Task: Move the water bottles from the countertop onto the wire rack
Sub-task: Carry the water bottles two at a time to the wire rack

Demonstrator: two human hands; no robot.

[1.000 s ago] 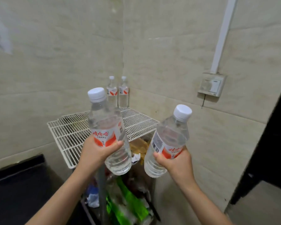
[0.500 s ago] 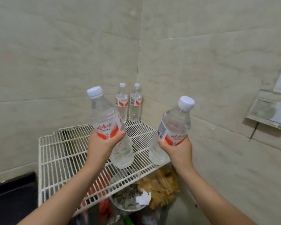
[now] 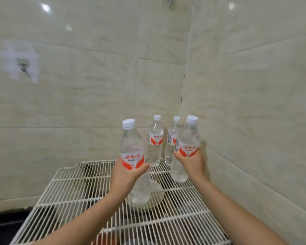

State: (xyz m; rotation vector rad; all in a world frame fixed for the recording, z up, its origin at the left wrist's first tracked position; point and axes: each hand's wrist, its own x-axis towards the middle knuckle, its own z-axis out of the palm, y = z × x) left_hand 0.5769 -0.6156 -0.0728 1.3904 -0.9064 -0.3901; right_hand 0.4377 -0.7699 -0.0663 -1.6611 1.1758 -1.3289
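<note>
Left hand (image 3: 129, 174): my fingers and thumb are wrapped round the waist of the left bottle (image 3: 133, 147), just under its red-and-white label. I hold it there so the capped neck stays up and the heavy lower half hangs below my palm, ready to be set down base first. Right hand (image 3: 193, 163): it is clamped the same way on the right bottle (image 3: 187, 140), with my thumb across the label's lower edge and the base below my wrist line. Both bottles are upright, or nearly so. Wire rack (image 3: 74, 191): white grid, directly beneath both hands. Each base is low over its bars, but I cannot tell whether either one touches. Back pair (image 3: 155, 142): two matching bottles already stand on the rack in the corner, just beyond my knuckles and between my two hands. I judge they mark the row, and mine go down just in front of them. Wall (image 3: 254, 121): tiled, close beside my right hand, so that bottle has little room on its outer side.
</note>
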